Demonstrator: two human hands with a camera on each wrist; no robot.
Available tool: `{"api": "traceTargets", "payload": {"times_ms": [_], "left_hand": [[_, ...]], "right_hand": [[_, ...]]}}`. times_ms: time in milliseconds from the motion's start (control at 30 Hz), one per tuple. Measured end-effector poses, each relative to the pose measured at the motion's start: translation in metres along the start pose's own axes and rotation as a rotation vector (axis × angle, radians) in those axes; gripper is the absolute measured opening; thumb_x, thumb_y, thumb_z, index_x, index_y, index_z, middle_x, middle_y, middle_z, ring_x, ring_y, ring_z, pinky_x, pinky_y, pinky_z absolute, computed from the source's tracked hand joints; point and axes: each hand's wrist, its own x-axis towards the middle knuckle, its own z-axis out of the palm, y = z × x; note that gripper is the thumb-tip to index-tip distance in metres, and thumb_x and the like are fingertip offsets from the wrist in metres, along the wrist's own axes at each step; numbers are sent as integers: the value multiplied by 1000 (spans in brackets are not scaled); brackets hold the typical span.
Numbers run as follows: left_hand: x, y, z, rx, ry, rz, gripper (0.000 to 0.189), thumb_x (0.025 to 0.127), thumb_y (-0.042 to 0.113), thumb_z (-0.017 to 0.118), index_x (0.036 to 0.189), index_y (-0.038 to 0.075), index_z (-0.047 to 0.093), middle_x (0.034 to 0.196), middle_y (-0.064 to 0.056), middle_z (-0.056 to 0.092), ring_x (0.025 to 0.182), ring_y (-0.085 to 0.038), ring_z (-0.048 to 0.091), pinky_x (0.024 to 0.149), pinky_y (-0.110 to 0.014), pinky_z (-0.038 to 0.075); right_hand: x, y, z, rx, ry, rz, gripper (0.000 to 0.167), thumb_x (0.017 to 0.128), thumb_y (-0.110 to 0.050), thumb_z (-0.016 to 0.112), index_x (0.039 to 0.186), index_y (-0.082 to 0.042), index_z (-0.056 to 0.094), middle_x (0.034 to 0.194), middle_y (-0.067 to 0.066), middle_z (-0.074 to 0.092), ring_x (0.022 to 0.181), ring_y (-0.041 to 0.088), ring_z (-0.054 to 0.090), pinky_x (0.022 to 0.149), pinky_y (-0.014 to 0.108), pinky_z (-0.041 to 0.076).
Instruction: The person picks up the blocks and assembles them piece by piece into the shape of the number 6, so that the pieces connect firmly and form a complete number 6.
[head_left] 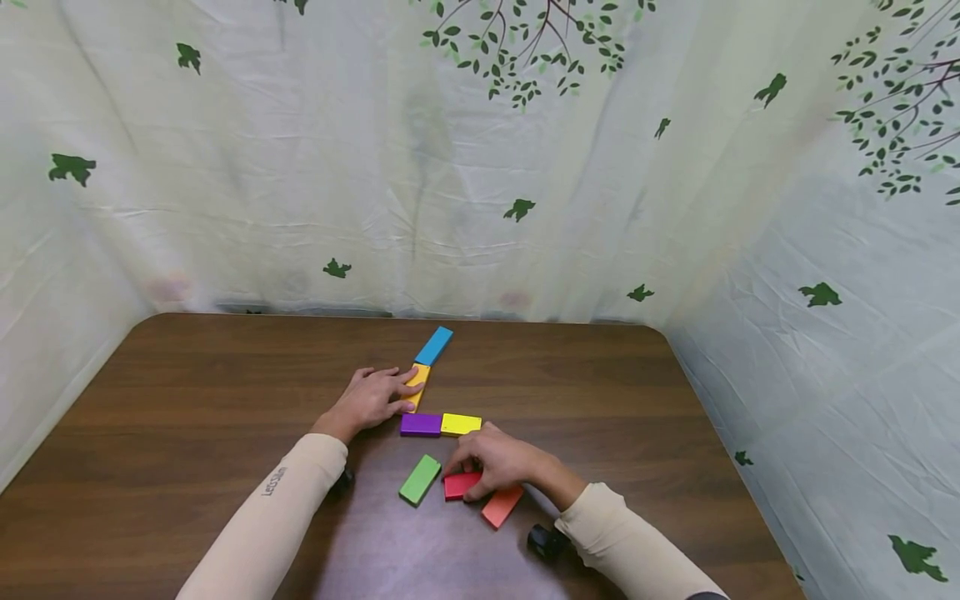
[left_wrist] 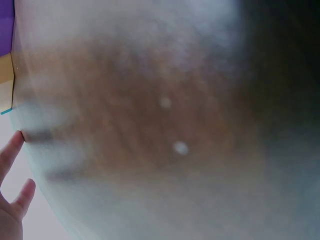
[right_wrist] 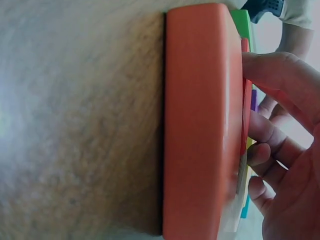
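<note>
My left hand [head_left: 366, 402] lies at the orange-yellow block [head_left: 421, 377], its spread fingers touching the top and near end. A blue block [head_left: 434, 345] continues from that block's far end. Just below, a purple block [head_left: 422, 425] and a yellow block [head_left: 460, 423] lie end to end in a row. My right hand [head_left: 504, 457] pinches a red block [head_left: 457, 487] between thumb and fingers, near the table surface. Close under that hand is a coral block [head_left: 502, 507], seen large in the right wrist view [right_wrist: 200, 120]. A green block [head_left: 420, 480] lies slanted left of the red one.
All the blocks are on a brown wooden table [head_left: 225, 400]. A pale curtain [head_left: 337, 167] with leaf and bird prints hangs behind it and along the sides. Black wrist devices [head_left: 546, 542] sit under the sleeves. Blur covers most of the left wrist view.
</note>
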Motion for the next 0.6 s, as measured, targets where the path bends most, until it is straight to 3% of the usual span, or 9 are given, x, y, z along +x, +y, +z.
{"api": "traceTargets", "payload": {"times_ms": [600], "left_hand": [[0, -1, 1, -3, 2, -2, 46, 92, 33, 62, 135, 17, 58, 149, -8, 42, 134, -41, 39, 102, -66, 23]], "right_hand": [[3, 4, -1, -36, -1, 8, 33, 80, -30, 78, 110, -21, 71, 85, -12, 59, 77, 0, 50, 75, 20, 31]]}}
